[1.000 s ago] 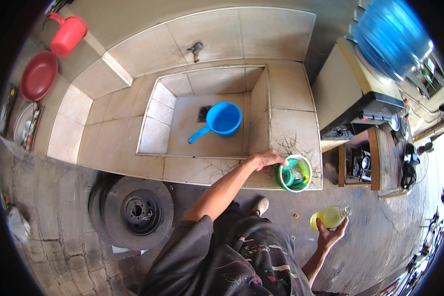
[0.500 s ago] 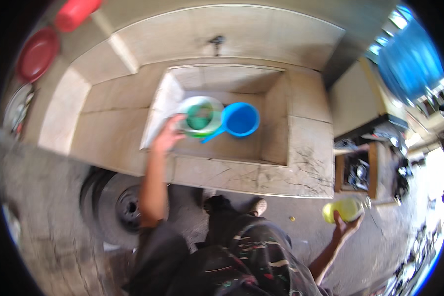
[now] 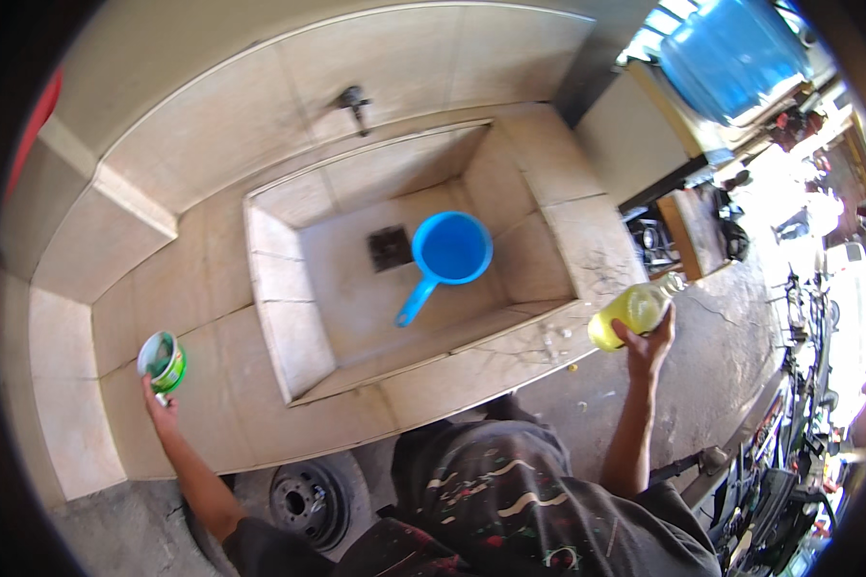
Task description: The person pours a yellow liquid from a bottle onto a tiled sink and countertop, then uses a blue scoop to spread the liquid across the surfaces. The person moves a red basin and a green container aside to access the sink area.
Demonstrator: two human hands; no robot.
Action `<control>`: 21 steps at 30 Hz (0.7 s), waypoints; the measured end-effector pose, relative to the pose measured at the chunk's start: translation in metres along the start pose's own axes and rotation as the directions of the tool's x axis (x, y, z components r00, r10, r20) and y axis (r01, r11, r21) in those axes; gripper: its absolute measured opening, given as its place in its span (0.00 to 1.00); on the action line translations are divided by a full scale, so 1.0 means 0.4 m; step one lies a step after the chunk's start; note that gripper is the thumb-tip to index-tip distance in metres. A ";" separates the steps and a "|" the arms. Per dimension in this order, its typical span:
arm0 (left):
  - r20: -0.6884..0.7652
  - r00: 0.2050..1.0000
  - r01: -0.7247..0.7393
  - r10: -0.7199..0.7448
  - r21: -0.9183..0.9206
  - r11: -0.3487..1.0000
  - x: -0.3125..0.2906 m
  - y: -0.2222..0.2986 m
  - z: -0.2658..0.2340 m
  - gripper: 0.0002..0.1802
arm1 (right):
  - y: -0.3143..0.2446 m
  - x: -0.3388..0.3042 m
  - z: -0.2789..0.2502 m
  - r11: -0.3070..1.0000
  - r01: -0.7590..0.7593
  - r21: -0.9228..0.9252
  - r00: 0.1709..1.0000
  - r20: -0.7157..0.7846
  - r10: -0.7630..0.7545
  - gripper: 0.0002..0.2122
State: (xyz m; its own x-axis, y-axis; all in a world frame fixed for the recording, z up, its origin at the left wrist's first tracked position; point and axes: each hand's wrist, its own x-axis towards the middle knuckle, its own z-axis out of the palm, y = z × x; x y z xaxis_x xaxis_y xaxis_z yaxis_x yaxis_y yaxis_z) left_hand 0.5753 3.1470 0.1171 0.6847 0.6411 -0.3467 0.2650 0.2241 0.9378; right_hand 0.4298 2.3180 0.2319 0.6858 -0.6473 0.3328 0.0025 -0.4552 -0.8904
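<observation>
My left hand [image 3: 162, 409] is closed on the edge of a small green-and-white tub [image 3: 175, 369] over the left part of the tiled counter. Something green lies inside the tub; I cannot make out what it is. Whether the tub rests on the tiles or is just above them, I cannot tell. On the right, my right hand [image 3: 650, 348] grips a clear bottle [image 3: 628, 317] of yellow liquid, tilted with its neck to the upper right. A blue dipper [image 3: 451, 248] stands in the tiled sink [image 3: 342, 332], its handle pointing toward me.
A dark square drain [image 3: 389, 248] lies beside the dipper. The tap [image 3: 354, 106] sticks out of the back wall. A large blue water jug [image 3: 731, 58] stands on a cabinet at the far right. Below the counter is a wheel [image 3: 319, 500]; cluttered metal parts [image 3: 765, 481] lie at right.
My left hand has carried the tub from the sink to the left counter. My right hand has raised the bottle toward the counter's right front edge. The view has turned and shifted.
</observation>
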 end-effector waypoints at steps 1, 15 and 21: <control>-0.008 0.999 -0.034 0.034 -0.009 0.999 0.021 0.009 -0.017 0.22 | -0.015 -0.017 0.024 1.000 0.007 0.002 1.000 0.005 -0.007 0.33; -0.222 0.970 0.193 -0.098 0.465 0.864 0.109 -0.006 -0.175 0.27 | -0.135 -0.104 0.179 0.994 0.067 -0.084 0.997 0.052 -0.063 0.33; 0.302 0.949 0.202 -0.092 -0.356 0.912 -0.220 0.048 -0.039 0.18 | -0.136 -0.151 0.160 0.991 0.081 -0.102 0.995 0.072 -0.074 0.34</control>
State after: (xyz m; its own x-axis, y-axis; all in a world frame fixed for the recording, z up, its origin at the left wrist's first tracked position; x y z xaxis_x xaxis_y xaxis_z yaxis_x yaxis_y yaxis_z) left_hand 0.5096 3.1065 0.1656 0.8303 0.3659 -0.4203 0.1383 0.5953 0.7915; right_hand 0.4348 2.4212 0.2404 0.7344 -0.5661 0.3744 -0.0162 -0.5661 -0.8242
